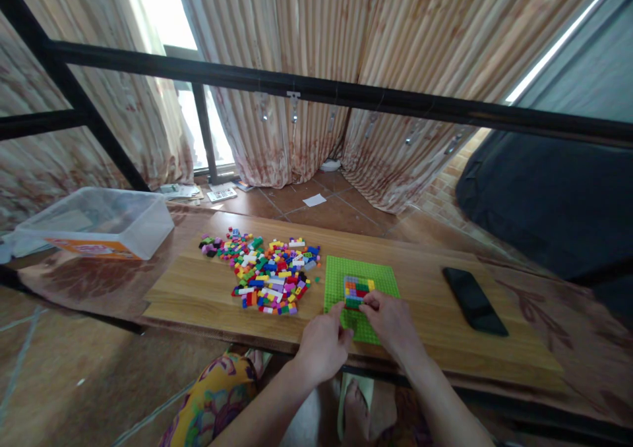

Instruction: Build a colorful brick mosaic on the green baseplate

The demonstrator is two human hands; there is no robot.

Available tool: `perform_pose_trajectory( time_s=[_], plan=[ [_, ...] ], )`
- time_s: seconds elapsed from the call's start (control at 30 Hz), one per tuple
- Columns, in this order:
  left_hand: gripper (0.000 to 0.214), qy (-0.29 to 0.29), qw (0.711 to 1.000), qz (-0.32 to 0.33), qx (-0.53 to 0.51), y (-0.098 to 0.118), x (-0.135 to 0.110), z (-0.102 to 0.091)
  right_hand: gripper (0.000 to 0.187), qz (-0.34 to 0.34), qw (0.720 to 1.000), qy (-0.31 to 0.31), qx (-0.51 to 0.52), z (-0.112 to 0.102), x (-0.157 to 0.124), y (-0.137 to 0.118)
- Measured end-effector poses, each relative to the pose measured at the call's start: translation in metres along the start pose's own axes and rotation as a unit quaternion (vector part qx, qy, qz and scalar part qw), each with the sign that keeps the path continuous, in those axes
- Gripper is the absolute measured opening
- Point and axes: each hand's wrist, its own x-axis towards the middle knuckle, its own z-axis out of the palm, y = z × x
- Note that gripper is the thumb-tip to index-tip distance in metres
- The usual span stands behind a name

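Observation:
A small block of coloured toy bricks (353, 287) is built up on the green baseplate (336, 272). My left hand (321, 343) comes in from the lower left; its index fingertip touches the block's near left corner, and the thumb stands apart from it. At the near right corner of the block, my right hand (391, 320) has thumb and index finger pinched together. Whatever lies between those fingertips is hidden. A wide heap of loose toy bricks (271, 272) in many colours lies to the left of the baseplate.
The wooden board (198, 289) lies on a cloth-covered table. A black phone (475, 302) rests to the right. A clear plastic box (155, 226) with an orange label stands at the left. Behind the table runs a dark metal bar (227, 74) before striped curtains (297, 31).

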Motion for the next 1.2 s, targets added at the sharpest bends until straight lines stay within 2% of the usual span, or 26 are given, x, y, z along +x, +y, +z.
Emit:
perform_pose_trajectory(
  time_s=[0.1,0.33,0.53,0.93,1.2],
  plan=[
    [0.052,0.001,1.0,0.0,0.006,0.001,0.0,0.001,0.019,-0.005,1.0,-0.01,0.022,-0.003,-0.002,0.001],
    [0.053,-0.009,1.0,-0.004,0.024,0.003,-0.001,-0.001,0.02,-0.008,0.999,0.009,0.041,-0.004,-0.005,0.0],
    [0.055,-0.018,0.999,-0.01,0.036,0.006,-0.001,-0.004,0.022,0.019,0.999,0.014,0.044,-0.012,-0.006,0.002],
    [0.057,-0.012,0.999,-0.015,0.051,0.004,0.001,0.0,0.033,-0.012,0.996,0.014,-0.092,-0.009,-0.027,0.001],
    [0.058,-0.022,0.998,-0.027,0.056,0.006,0.002,-0.001,0.037,-0.03,0.992,-0.006,-0.124,0.001,-0.037,0.001]
  ],
)
